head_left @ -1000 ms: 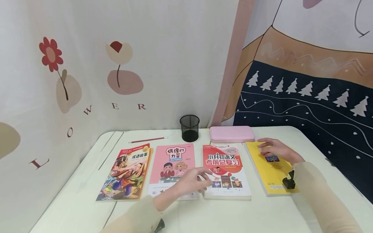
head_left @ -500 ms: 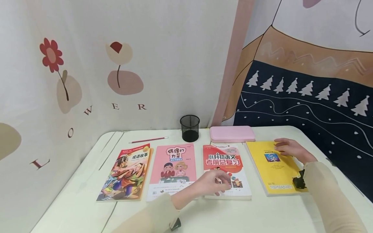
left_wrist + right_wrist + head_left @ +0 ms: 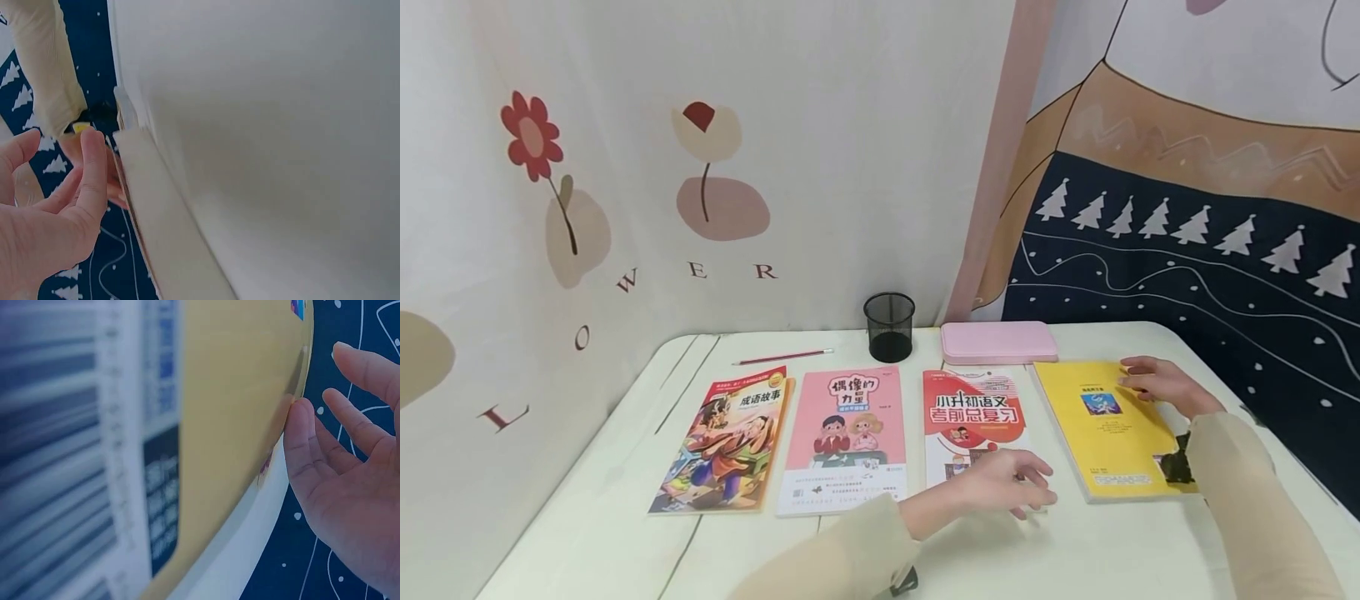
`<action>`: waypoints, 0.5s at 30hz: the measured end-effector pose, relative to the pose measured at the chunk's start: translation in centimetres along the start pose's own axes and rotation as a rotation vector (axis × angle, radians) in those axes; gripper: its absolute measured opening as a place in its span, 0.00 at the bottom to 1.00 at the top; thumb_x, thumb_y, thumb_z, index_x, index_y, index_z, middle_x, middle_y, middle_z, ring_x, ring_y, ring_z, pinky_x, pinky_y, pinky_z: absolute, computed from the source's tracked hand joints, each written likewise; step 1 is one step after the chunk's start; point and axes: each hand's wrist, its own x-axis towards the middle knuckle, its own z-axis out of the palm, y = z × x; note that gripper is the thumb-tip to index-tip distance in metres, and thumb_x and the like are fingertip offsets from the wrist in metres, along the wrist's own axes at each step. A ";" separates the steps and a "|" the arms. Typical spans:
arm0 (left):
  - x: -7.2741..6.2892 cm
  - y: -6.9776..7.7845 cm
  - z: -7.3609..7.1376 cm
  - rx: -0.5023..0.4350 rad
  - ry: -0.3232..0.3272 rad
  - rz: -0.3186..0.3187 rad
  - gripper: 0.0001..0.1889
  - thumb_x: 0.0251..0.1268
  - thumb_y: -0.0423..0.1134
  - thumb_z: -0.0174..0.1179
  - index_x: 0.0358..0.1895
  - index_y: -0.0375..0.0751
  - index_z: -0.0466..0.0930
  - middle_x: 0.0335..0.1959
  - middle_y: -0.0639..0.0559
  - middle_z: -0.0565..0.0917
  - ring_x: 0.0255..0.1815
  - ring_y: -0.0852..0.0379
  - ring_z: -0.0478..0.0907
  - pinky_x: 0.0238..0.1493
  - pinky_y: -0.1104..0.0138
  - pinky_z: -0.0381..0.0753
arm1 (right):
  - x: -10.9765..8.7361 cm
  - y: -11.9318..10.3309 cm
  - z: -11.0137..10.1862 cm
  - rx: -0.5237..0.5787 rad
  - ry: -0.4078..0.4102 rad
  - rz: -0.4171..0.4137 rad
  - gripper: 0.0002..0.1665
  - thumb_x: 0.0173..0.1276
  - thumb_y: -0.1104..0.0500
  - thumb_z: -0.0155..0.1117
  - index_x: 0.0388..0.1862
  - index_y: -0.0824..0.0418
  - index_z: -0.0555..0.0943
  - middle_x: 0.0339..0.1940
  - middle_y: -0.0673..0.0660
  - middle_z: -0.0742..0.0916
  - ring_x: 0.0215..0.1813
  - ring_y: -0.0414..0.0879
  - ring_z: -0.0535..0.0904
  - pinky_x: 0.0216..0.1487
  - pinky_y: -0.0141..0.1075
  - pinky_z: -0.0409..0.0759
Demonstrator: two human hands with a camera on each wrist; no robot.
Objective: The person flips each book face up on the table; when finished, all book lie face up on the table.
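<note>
In the head view, my left hand (image 3: 996,486) hovers across the lower part of a red-and-white book (image 3: 973,417), its fingers loosely bent and nothing between them. The left wrist view shows that hand (image 3: 56,219) beside the pale side of a book (image 3: 165,219). A yellow book (image 3: 1105,446) lies back cover up on the right. My right hand (image 3: 1172,387) is at its upper right edge. In the right wrist view, one fingertip (image 3: 301,415) meets the yellow cover's edge (image 3: 231,381); the other fingers are spread loosely.
Left of the red-and-white book lie a pink book (image 3: 850,433) and a colourful storybook (image 3: 730,454). Behind them are a red pencil (image 3: 782,357), a black mesh pen holder (image 3: 890,329) and a pink pencil case (image 3: 998,342). A patterned curtain (image 3: 850,167) rises behind the table.
My left hand has moved right, from the pink book across the lower red-and-white book. My right hand has shifted right over the yellow book to its right edge. The books lie where they were.
</note>
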 end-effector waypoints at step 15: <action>3.2 1.4 3.1 -0.154 0.071 -0.144 0.25 0.53 0.39 0.61 0.55 0.37 0.69 0.46 0.52 0.75 0.29 0.57 0.79 0.29 0.67 0.78 | 0.4 -0.4 -0.1 -0.017 -0.033 0.035 0.45 0.62 0.50 0.55 0.66 0.73 0.46 0.63 0.75 0.52 0.51 0.62 0.60 0.51 0.48 0.65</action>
